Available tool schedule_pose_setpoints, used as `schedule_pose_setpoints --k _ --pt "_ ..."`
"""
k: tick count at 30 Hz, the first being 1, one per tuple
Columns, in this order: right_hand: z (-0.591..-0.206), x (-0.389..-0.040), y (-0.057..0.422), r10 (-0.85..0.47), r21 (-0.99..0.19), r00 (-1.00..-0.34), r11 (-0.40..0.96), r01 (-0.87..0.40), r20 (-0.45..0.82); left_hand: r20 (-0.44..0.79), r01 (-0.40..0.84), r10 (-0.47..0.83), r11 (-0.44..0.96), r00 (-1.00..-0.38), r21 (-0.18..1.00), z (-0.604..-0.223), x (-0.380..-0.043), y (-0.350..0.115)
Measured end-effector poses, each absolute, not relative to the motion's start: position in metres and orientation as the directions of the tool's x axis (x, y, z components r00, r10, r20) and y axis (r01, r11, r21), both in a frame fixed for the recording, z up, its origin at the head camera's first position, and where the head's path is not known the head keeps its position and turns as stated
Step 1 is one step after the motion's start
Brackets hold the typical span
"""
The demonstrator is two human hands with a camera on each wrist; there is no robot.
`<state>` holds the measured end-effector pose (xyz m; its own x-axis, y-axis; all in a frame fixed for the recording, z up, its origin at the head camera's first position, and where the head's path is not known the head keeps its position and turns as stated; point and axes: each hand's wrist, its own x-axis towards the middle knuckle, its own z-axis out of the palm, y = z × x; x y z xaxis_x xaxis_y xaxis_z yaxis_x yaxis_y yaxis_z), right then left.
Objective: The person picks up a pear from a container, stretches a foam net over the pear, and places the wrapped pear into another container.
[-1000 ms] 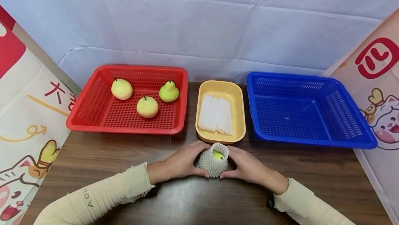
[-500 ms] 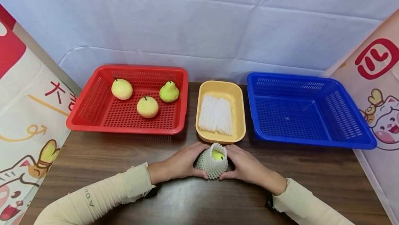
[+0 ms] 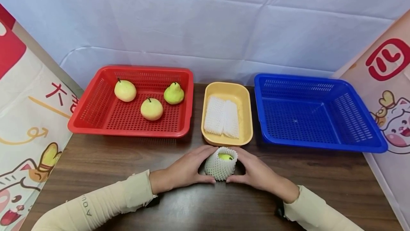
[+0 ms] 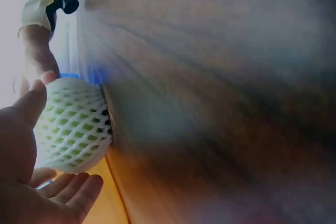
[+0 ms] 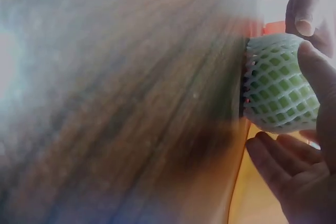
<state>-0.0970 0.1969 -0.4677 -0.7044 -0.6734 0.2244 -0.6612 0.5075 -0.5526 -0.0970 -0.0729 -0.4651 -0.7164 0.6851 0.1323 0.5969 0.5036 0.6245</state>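
In the head view, a green pear (image 3: 226, 157) sits inside a white foam net sleeve (image 3: 220, 169) on the wooden table, its top showing through the sleeve's open end. My left hand (image 3: 187, 167) and right hand (image 3: 257, 171) cup the sleeved pear from both sides, thumbs at the near side and fingers towards the far side. The left wrist view shows the netting (image 4: 76, 127) between thumb and fingers, with green showing through the mesh. From the right wrist, the thumb (image 5: 315, 69) lies against the sleeve; the palm-side contact is hidden.
A yellow tray (image 3: 245, 131) with two flat white foam nets (image 3: 221, 117) stands just beyond the hands. To its left, a red basket (image 3: 128, 131) holds two pale yellow pears (image 3: 152, 109) and a green pear (image 3: 174, 93). A blue basket (image 3: 320, 145) stands at right.
The sleeved pear, tilted leftward half a second ago, now sits straighter, with its open end shifted slightly right. Both hands stay around it with small shifts.
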Motion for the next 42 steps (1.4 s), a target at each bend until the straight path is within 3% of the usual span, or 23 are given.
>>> schedule_pose_setpoints --k 5,18,27,42 --pt "-0.4697 -0.0978 0.1960 -0.680 -0.566 -0.686 0.470 -0.678 0.258 0.124 0.578 0.677 0.501 -0.725 0.645 -0.4654 -0.0960 -0.0703" --pt "-0.4698 -0.1000 0.1904 -0.709 -0.573 -0.696 0.524 -0.630 0.117 0.001 0.505 0.672 0.556 -0.740 0.660 -0.4686 -0.0999 -0.0670" --pt "-0.4711 -0.0995 0.1887 -0.704 -0.534 -0.707 0.573 -0.622 0.067 0.007 0.524 0.676 0.565 -0.737 0.638 -0.4726 -0.0998 -0.0658" --pt "-0.4699 -0.0986 0.1923 -0.696 -0.588 -0.714 0.547 -0.595 0.074 0.017 0.519 0.679 0.544 -0.734 0.659 -0.4722 -0.0995 -0.0675"
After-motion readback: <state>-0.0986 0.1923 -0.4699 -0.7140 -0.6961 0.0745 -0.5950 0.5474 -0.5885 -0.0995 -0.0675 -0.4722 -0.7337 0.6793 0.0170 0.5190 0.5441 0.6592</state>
